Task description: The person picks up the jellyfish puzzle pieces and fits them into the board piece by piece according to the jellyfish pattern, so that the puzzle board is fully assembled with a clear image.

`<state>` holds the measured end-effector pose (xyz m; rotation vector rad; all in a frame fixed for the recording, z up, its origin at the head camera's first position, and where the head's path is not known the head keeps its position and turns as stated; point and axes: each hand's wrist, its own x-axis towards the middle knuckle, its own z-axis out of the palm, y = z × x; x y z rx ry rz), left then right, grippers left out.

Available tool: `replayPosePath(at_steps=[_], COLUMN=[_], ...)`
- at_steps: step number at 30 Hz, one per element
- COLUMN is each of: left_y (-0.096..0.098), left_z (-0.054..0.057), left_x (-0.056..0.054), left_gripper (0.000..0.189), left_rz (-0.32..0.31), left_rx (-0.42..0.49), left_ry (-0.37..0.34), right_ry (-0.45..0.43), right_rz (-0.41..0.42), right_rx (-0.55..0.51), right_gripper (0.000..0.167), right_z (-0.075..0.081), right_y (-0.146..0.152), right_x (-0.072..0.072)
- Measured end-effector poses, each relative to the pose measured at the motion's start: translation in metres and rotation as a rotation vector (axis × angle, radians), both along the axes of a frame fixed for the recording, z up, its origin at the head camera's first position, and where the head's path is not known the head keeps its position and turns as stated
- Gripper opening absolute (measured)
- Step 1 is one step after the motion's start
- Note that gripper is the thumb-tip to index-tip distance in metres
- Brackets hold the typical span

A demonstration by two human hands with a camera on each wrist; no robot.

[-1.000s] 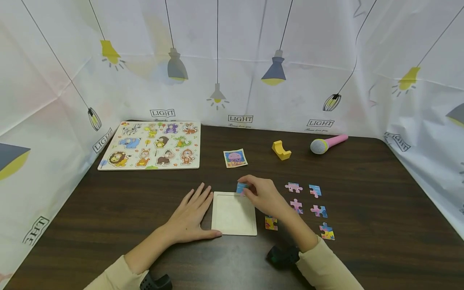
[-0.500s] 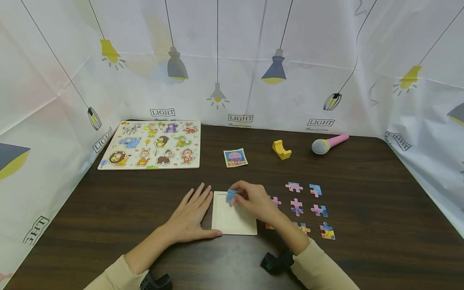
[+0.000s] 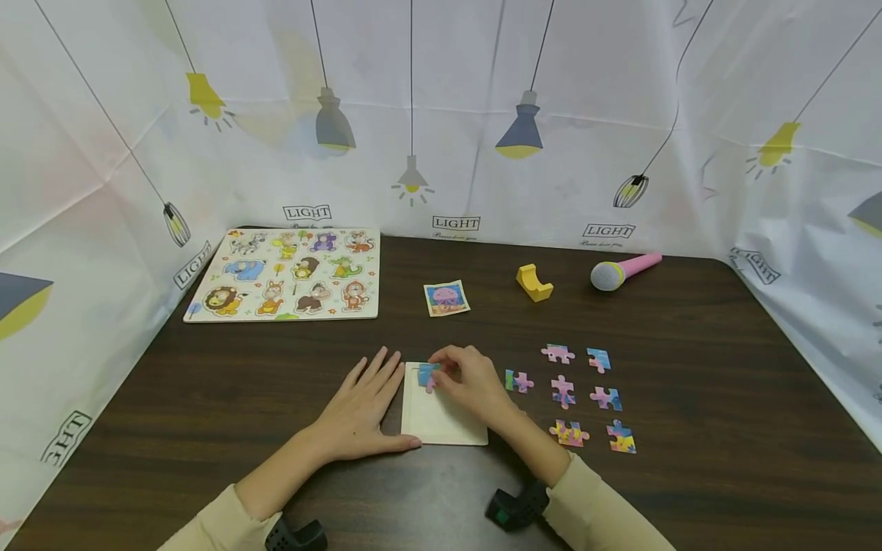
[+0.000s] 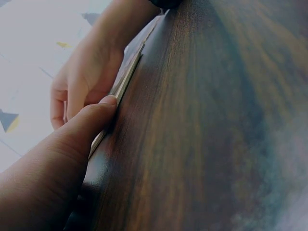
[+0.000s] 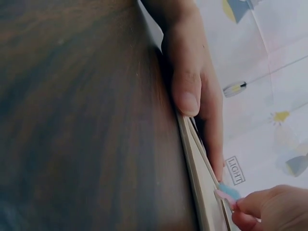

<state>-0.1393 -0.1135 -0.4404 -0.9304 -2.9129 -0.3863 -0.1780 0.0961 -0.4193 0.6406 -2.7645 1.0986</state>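
Corner placement is in hand, it seems! The right hand [image 3: 475, 383] pinches a thin blue-and-pink jigsaw piece [image 3: 425, 376], thumb and finger closed to its thickness, at the far left corner of a shallow square cream tray [image 3: 444, 417]. The left hand [image 3: 358, 417], fingers spread, rests alongside, thumb touching the rim. Next should call for squaring the piece, then pressing it flat.

Apparently blue-and-pink puzzle piece [image 3: 425, 375]
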Motion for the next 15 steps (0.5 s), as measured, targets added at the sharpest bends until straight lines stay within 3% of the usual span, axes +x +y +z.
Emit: replayPosePath(at_steps=[15], left_y=[0.0002], left_z=[0.0017], left_x=[0.0002], left_gripper=[0.106], left_rz=[0.000], left_rx=[0.002], left_ry=[-0.012], right_ry=[0.098], right_rz=[0.019], right_rx=[0.114], right_gripper=[0.017], right_z=[-0.0075], right_y=[-0.0031], right_x=[0.0038])
